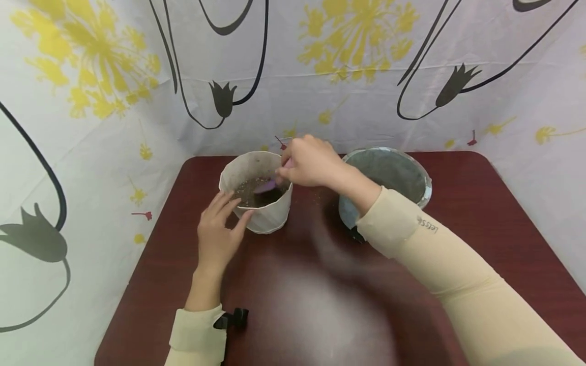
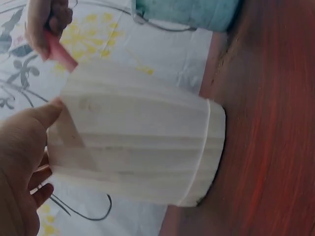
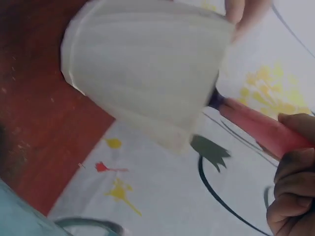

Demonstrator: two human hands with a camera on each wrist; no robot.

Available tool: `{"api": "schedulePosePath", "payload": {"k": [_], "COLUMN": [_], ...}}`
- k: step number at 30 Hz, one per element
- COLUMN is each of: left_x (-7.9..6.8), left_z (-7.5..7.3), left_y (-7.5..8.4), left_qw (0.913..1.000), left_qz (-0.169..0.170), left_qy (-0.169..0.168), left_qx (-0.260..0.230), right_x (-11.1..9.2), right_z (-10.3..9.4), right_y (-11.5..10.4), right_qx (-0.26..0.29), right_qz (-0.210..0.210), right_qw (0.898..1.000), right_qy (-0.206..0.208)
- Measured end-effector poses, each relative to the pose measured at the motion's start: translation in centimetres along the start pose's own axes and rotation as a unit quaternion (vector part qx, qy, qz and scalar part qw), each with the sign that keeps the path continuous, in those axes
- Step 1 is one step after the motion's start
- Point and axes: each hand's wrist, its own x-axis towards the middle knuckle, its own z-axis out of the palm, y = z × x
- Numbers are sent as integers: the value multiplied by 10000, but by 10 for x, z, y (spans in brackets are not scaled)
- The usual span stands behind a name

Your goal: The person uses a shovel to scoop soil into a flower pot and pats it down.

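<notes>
A white flower pot (image 1: 267, 218) with a faceted wall stands towards the back of the table, with dark soil (image 1: 247, 192) inside. My left hand (image 1: 217, 231) holds its near-left rim, the thumb at the front and the fingers spread along the left side. In the left wrist view the thumb lies on the pot (image 2: 128, 132) near its rim. My right hand (image 1: 311, 160) grips the pink handle (image 3: 261, 125) of a small trowel above the pot. The trowel's purple part (image 1: 265, 187) reaches into the soil; its tip is hidden.
A grey-blue bucket (image 1: 426, 190) stands right of the pot, partly behind my right forearm. Its inside is only partly visible. Both vessels stand on a dark red table (image 1: 183, 203), with crumbs of soil between them. A patterned cloth (image 1: 293, 66) hangs behind and beside the table.
</notes>
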Motion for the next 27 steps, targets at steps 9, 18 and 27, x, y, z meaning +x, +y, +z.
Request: {"api": "schedulePosePath", "payload": {"k": [9, 18, 27], "left_x": [-7, -13, -14], "left_z": [13, 31, 26], "left_y": [-2, 21, 12], "left_qw": [9989, 9956, 9969], "left_qz": [69, -237, 53], "left_qy": [456, 882, 789], "left_qx": [-40, 217, -2], "right_x": [1, 8, 5], "right_z": [17, -26, -12], "right_y": [-1, -7, -3], "right_qx": [-300, -379, -452], "right_qz": [164, 479, 456], "right_qw": [9994, 9960, 9962], "right_qy": [-31, -658, -595]}}
